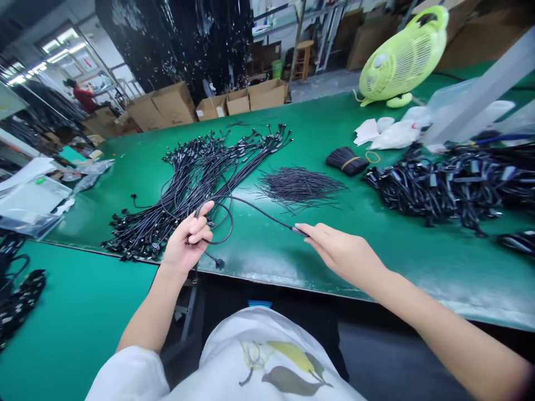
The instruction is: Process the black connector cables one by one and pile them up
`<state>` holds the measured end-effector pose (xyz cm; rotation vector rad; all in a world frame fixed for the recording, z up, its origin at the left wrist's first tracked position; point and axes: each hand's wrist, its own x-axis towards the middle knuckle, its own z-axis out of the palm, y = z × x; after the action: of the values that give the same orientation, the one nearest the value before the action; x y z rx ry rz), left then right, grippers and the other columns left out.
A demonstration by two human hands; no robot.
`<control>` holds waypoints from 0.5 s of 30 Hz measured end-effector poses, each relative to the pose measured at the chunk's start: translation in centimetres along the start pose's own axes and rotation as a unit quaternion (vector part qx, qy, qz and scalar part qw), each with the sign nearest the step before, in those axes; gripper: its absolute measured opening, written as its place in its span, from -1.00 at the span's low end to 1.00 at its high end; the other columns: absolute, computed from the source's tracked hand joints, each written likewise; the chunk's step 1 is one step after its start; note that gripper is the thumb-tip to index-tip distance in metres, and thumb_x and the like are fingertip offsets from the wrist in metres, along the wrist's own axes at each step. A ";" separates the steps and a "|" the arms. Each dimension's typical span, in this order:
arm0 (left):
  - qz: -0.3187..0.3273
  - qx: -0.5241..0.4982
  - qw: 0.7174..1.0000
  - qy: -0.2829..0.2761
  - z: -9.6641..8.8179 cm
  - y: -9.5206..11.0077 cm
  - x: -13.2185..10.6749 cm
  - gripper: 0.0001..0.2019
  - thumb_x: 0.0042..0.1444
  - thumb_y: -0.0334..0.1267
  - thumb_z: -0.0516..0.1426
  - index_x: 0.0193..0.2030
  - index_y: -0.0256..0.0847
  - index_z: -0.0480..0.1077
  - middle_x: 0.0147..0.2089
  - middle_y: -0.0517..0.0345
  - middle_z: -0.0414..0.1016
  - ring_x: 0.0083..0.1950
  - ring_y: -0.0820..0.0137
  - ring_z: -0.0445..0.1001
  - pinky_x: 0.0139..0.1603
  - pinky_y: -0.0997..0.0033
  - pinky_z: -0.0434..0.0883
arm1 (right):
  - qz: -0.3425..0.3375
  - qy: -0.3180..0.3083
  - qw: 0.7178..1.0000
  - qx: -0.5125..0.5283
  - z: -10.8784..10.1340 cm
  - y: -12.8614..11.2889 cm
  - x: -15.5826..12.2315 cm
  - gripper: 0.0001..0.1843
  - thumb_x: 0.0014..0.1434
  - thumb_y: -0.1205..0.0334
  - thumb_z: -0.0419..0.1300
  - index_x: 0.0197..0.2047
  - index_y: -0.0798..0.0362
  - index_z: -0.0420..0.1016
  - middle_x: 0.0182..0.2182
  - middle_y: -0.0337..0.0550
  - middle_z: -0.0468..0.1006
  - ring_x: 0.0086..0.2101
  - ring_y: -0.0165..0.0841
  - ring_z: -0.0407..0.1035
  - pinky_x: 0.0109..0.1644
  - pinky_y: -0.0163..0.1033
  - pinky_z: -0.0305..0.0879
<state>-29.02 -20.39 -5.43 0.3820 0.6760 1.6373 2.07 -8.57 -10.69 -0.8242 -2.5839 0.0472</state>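
My left hand (188, 239) is closed around a loop of thin black cable (246, 205), a plug end dangling below it near the table's front edge. My right hand (338, 250) pinches the same cable's other end between fingertips, stretching it to the right. Just behind my left hand lies a large spread pile of black cables (196, 178) with connectors on the green table (292, 250). A loose heap of short black ties (298, 186) lies behind the stretched cable.
A banded bundle of ties (346, 160) and a heap of coiled cables (451, 184) sit at right. A green fan (403, 58), white bags and cardboard boxes (175, 103) stand further back. Another person in red (86, 97) is at far left. More cables lie at lower left (16, 295).
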 end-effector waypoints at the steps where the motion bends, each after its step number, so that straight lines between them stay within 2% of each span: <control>1: -0.012 0.025 1.000 -0.006 -0.1 -0.4 0.3 -0.63 0.23 -0.52 0.00 0.17 -0.44 0.31 -0.54 0.36 0.20 -0.62 0.67 0.20 -0.43 0.66 0.35 | -0.018 0.021 0.999 -0.025 -0.1 -0.2 -0.1 -0.64 0.38 0.23 -0.05 0.13 0.05 0.42 -0.34 -0.15 0.57 -0.40 -0.40 0.45 -0.44 -0.34 0.16; 3: -0.046 0.052 0.997 -0.021 -0.4 -1.0 0.8 -0.67 0.21 -0.46 0.06 0.11 -0.49 0.36 -0.53 0.34 0.22 -0.62 0.66 0.18 -0.52 0.65 0.30 | -0.049 0.048 0.996 -0.059 -0.5 -0.5 0.0 -0.66 0.37 0.28 -0.02 0.11 0.05 0.44 -0.38 -0.20 0.55 -0.46 -0.45 0.41 -0.47 -0.34 0.10; 6: -0.073 0.009 0.997 -0.022 -0.7 -1.4 1.1 -0.72 0.30 -0.35 0.04 0.04 -0.50 0.39 -0.58 0.37 0.17 -0.67 0.68 0.12 -0.64 0.68 0.18 | -0.078 0.054 0.992 -0.078 -0.8 -0.5 0.3 -0.67 0.36 0.32 -0.01 0.11 0.05 0.44 -0.38 -0.23 0.54 -0.50 -0.48 0.37 -0.49 -0.32 0.05; 11: -0.022 -0.107 0.994 -0.008 -0.8 -0.3 0.7 -0.67 0.38 -0.37 -0.08 0.20 -0.44 0.26 -0.60 0.39 0.21 -0.68 0.70 0.19 -0.63 0.76 0.21 | -0.050 0.050 0.995 -0.073 -0.3 1.4 0.5 -0.68 0.37 0.26 -0.01 0.07 0.11 0.45 -0.41 -0.17 0.51 -0.45 -0.39 0.37 -0.40 -0.30 0.13; 13: 0.005 -0.114 0.993 -0.008 -1.0 0.3 0.5 -0.63 0.38 -0.35 -0.07 0.26 -0.40 0.20 -0.59 0.40 0.23 -0.67 0.70 0.20 -0.61 0.78 0.23 | -0.038 0.057 0.996 -0.062 -0.3 2.1 0.4 -0.71 0.37 0.26 -0.02 0.01 0.13 0.47 -0.37 -0.13 0.52 -0.39 -0.37 0.39 -0.33 -0.29 0.16; 15: 0.020 -0.085 0.996 -0.008 -1.2 0.5 0.6 -0.62 0.35 -0.38 -0.03 0.28 -0.36 0.20 -0.57 0.41 0.25 -0.65 0.71 0.22 -0.56 0.78 0.27 | -0.057 0.063 0.995 -0.060 -0.3 2.0 0.2 -0.72 0.36 0.29 -0.03 -0.05 0.13 0.48 -0.38 -0.12 0.51 -0.38 -0.37 0.37 -0.31 -0.28 0.15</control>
<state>-30.26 -20.14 -6.16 0.2866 0.5159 1.7139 3.14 -6.88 -10.64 -0.6955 -2.5278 -0.1903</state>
